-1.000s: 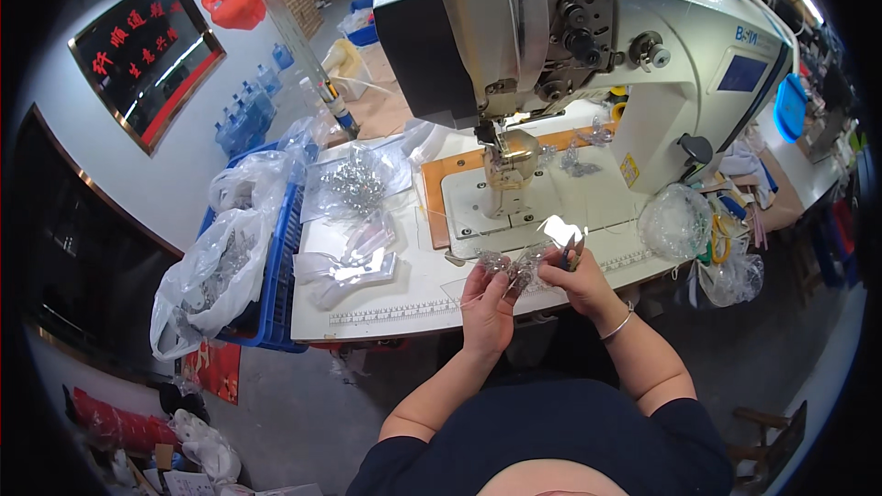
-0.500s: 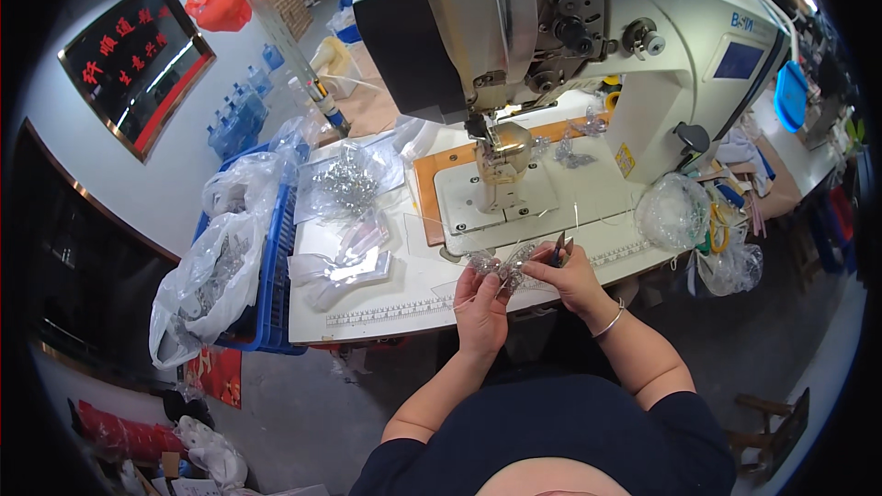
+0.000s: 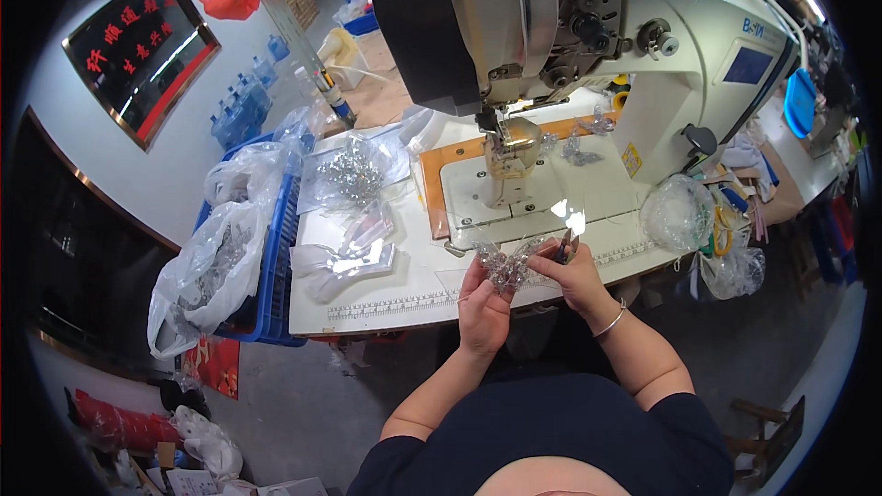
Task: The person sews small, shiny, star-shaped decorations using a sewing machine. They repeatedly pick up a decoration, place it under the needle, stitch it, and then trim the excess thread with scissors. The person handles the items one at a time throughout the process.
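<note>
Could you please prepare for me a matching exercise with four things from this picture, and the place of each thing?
Things:
1. Silvery piece
2. Snips
3. Blue basket
4. Bracelet

Places:
A. Beside the left end of the white table
B. Around the right wrist
C. Between the left hand and the right hand
D. In the right hand only

Right pairs: 1-C, 2-D, 3-A, 4-B.

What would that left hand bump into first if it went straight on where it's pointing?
Past the silvery piece it holds, the left hand would probably meet the pale sewing-machine plate first, though the hand's height above the table is unclear.
</note>
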A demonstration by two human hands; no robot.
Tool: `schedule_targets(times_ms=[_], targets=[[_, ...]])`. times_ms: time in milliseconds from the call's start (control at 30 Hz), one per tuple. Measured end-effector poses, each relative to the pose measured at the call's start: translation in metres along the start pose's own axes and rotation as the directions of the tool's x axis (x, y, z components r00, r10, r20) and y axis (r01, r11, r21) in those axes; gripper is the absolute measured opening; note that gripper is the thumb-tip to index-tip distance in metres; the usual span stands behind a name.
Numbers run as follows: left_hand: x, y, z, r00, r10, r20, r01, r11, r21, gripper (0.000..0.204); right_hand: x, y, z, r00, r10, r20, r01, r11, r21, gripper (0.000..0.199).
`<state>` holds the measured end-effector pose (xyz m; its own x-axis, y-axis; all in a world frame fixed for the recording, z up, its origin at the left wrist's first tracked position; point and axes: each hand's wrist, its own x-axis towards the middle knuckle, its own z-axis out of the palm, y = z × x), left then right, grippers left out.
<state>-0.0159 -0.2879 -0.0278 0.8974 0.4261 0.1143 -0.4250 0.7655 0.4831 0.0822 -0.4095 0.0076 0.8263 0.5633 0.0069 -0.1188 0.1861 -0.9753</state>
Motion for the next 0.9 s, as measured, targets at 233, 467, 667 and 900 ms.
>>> schedule_targets(times_ms=[233, 467, 667, 900], targets=[[-0.001, 0.002, 0.002, 1.000, -0.018, -0.018, 0.020, 0.993, 0.116, 0.049, 0.002, 0.002, -0.001, 1.000, -0.008, -0.003, 0.008, 1.000, -0.013, 0.017], [-0.003, 0.002, 0.005, 0.999, 0.005, -0.033, -0.001, 0.994, 0.110, 0.049, 0.002, 0.001, 0.001, 1.000, -0.009, -0.023, 0.008, 0.999, -0.049, 0.018], [-0.001, 0.001, 0.004, 0.998, -0.016, -0.059, 0.019, 0.998, 0.059, 0.046, 0.002, 0.003, 0.000, 0.999, 0.012, -0.034, -0.014, 0.999, -0.044, 0.015], [0.010, -0.005, -0.008, 0.978, 0.203, 0.054, -0.209, 0.927, 0.311, 0.034, -0.002, 0.017, -0.004, 0.982, -0.181, 0.054, 0.186, 0.975, -0.117, 0.016]])
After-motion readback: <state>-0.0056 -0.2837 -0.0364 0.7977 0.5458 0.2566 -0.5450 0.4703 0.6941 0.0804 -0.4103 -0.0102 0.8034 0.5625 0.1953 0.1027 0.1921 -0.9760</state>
